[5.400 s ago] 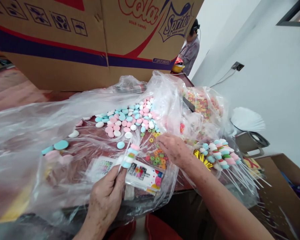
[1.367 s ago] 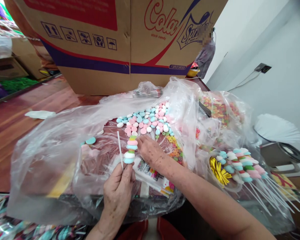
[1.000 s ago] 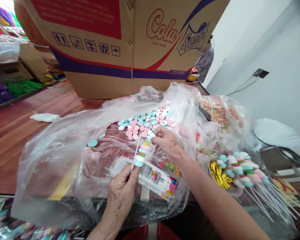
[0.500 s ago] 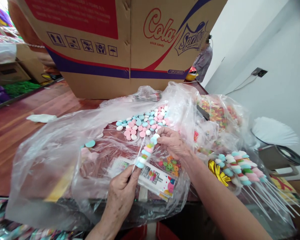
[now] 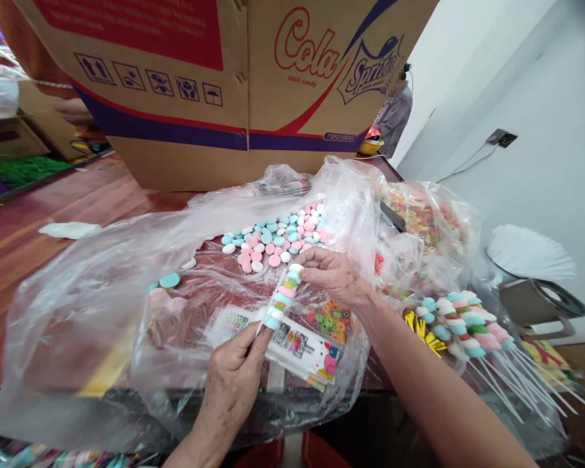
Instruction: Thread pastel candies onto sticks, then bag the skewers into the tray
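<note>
A marshmallow skewer (image 5: 283,296) in white, blue, pink, with green and orange pieces between, slants up from my left hand (image 5: 238,361). My left fingers and thumb are closed around its lower end, and a thin white stick shows along its left side. At the top end, the thumb and forefinger of my right hand (image 5: 324,276) pinch a white marshmallow (image 5: 296,268). Beyond my hands lies a loose pile of pink, blue and white marshmallows (image 5: 273,240). Beneath the skewer are printed cards (image 5: 297,351), with gummy rings (image 5: 329,322) beside them.
Clear plastic sheeting (image 5: 88,292) covers much of the table (image 5: 10,260). Several marshmallow skewers (image 5: 468,322) lie at the right, by gold twist ties (image 5: 422,331) and a grey jug (image 5: 536,309). Behind stands a big carton (image 5: 185,156); a bag of gummies (image 5: 424,208) sits right. People stand beyond.
The upper end of the skewer has straightened, with the white marshmallow now in line at the top. The white stick sits closer against the row. The view has shifted slightly.
</note>
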The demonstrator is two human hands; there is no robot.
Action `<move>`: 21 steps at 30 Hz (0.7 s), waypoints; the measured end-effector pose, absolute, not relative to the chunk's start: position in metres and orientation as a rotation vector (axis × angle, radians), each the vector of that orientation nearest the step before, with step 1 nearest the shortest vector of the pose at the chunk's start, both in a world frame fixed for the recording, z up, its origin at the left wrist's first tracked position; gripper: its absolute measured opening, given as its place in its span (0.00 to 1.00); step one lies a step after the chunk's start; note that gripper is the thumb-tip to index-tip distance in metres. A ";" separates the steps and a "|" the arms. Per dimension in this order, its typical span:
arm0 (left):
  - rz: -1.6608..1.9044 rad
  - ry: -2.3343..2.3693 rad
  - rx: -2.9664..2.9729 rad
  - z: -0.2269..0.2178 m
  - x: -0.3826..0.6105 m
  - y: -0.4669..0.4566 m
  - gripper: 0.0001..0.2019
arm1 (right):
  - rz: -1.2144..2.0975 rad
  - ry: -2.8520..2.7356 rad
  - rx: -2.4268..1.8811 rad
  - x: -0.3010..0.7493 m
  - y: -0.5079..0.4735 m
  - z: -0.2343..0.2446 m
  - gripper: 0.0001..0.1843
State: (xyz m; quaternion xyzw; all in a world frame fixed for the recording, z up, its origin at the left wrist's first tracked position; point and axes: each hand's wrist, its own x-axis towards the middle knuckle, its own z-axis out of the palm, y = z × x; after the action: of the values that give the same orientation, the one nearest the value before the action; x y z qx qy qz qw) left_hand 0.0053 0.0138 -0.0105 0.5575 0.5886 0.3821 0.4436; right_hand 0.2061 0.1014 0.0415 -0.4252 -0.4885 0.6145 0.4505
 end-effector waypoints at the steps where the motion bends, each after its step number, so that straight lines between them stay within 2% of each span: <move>1: 0.952 1.458 1.381 -0.011 0.005 0.014 0.15 | 1.521 -1.219 -1.045 0.206 0.100 0.041 0.14; 4: 0.966 1.453 1.362 -0.012 0.007 0.014 0.15 | 1.483 -1.273 -1.064 0.203 0.096 0.035 0.14; 12: 1.000 1.475 1.379 -0.008 0.008 0.013 0.16 | 1.048 -1.618 -1.262 0.196 0.085 0.024 0.17; 21: 1.032 1.490 1.436 -0.009 0.009 0.013 0.16 | 1.009 -1.612 -1.235 0.182 0.073 0.007 0.16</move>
State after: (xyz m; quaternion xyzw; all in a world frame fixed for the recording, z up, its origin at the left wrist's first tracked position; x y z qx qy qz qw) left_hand 0.0088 0.0128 -0.0085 0.5684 0.5899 0.4085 0.4025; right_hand 0.1816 0.0735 0.0067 -0.4934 -0.6441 0.4032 0.4233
